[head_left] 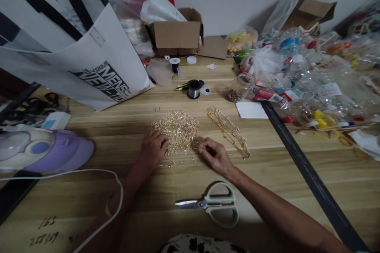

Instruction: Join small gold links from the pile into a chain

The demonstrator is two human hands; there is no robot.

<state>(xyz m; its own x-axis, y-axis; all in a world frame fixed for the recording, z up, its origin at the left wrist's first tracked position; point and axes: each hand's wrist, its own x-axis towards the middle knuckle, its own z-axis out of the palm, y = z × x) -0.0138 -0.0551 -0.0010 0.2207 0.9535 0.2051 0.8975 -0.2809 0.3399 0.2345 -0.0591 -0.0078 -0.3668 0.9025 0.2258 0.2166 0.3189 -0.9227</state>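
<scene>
A pile of small gold and silver jewellery pieces [179,128] lies on the wooden table. At its left edge is my left hand [153,148], palm down, with the fingers curled in against the pieces; anything in them is hidden. My right hand [215,154] rests at the pile's lower right edge, thumb and forefinger pinched together over something too small to make out. Below the pile, between both hands, a short thin chain [178,163] lies stretched out. Several finished-looking gold and silver chains [228,130] lie side by side to the right. Closer to me are scissors [208,204] with pale handles.
Behind the pile stand a wire spool [194,89], a dark thread spool [174,65] and a bead jar [241,87]. A white bag [118,63] and a purple appliance [71,150] are left, with a white cable [118,193]. Plastic clutter [320,75] fills the right.
</scene>
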